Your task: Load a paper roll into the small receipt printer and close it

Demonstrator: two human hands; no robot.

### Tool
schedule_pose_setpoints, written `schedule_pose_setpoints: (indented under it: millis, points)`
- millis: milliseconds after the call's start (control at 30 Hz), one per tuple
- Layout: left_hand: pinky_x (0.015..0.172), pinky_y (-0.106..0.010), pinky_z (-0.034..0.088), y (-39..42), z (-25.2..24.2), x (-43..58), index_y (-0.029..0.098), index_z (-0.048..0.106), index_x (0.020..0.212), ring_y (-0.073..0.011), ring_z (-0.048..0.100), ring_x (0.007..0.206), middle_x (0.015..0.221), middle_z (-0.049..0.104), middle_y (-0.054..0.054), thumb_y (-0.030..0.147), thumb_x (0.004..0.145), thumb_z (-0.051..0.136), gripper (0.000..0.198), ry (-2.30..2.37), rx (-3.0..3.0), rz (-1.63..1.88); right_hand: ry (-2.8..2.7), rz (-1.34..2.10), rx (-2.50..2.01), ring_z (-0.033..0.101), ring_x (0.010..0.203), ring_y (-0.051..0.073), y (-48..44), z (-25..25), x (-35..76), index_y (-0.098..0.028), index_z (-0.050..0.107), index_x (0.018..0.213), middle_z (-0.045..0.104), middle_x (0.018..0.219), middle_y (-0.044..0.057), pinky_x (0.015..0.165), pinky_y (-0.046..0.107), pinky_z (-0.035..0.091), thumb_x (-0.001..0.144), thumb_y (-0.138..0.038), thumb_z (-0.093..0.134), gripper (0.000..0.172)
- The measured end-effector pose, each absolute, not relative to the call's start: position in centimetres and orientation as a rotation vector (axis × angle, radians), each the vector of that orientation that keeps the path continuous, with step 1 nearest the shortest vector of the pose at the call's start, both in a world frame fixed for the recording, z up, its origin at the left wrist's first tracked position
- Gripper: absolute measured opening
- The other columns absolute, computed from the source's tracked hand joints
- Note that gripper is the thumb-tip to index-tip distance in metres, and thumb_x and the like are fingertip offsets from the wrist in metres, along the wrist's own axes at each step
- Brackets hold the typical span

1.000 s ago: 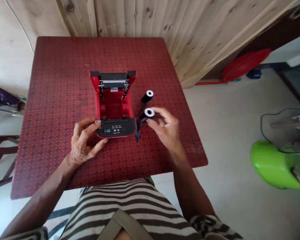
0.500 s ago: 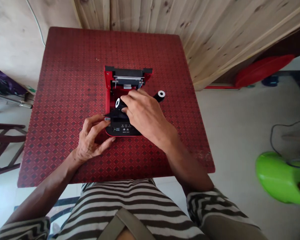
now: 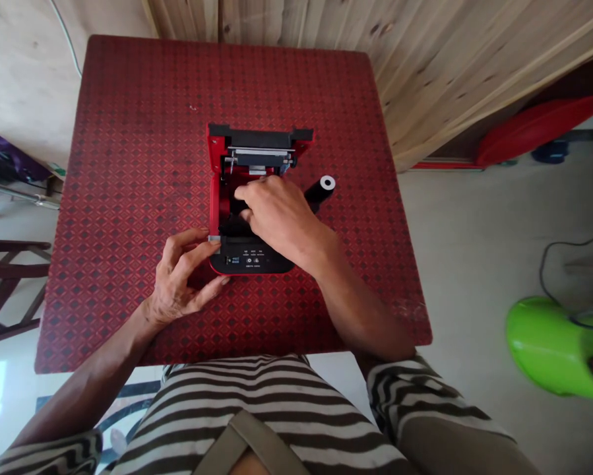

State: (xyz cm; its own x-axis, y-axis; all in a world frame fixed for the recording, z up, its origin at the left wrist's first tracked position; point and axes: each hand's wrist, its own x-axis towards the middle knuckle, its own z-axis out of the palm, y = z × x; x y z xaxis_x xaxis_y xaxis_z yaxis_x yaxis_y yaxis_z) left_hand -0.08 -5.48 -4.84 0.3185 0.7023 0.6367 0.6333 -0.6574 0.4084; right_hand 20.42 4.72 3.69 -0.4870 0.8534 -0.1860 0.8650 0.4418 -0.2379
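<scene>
A red and black device (image 3: pixel 251 259) with its lid (image 3: pixel 261 140) raised stands on the red patterned table (image 3: pixel 142 92). My left hand (image 3: pixel 183 274) rests at its front left corner, fingers on the edge and thumb at the front side. My right hand (image 3: pixel 283 221) reaches into the compartment, fingers wrapped round a black roll that is mostly hidden under them. Black film lies in the compartment by the fingertips. Another black roll (image 3: pixel 327 184) with a white core end sticks out to the right of the device, beyond my right hand.
A wooden plank wall (image 3: pixel 296 26) stands behind the table. On the floor at the right are a green plastic object (image 3: pixel 548 343) and a cable. A red round object (image 3: pixel 538 128) leans at the back right; a dark wooden chair (image 3: pixel 9 274) is at the left.
My right hand has brought the black roll down into the compartment, and its white end no longer shows. My left hand stays at the corner. The view has shifted slightly.
</scene>
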Motion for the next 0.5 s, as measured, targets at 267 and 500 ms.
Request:
schedule_pose_setpoints:
  millis: [267,500]
  points:
    - [0.095,-0.043,0.065,-5.5,-4.5,-0.2,0.026,0.056,0.146,-0.0265,0.07,0.115,0.13,0.067,-0.012,0.047,0.095,0.075,0.058,1.263,2.459,1.247,3.199,-1.045,1.277,0.071,0.125,0.02,1.9,4.2,24.8,-0.02,0.068,0.139,0.076,0.138,0.006,0.112,0.042,0.056,0.097,0.002,0.042,0.054]
    - [0.091,-0.046,0.067,-5.2,-2.3,-1.2,0.029,0.054,0.146,-0.0282,0.069,0.119,0.134,0.065,-0.012,0.064,0.1,0.058,0.058,1.352,2.207,1.144,3.377,-0.889,1.282,0.069,0.109,0.024,0.4,3.2,25.7,-0.018,0.075,0.119,0.078,0.114,0.008,0.103,0.045,0.059,0.101,-0.019,0.07,0.019]
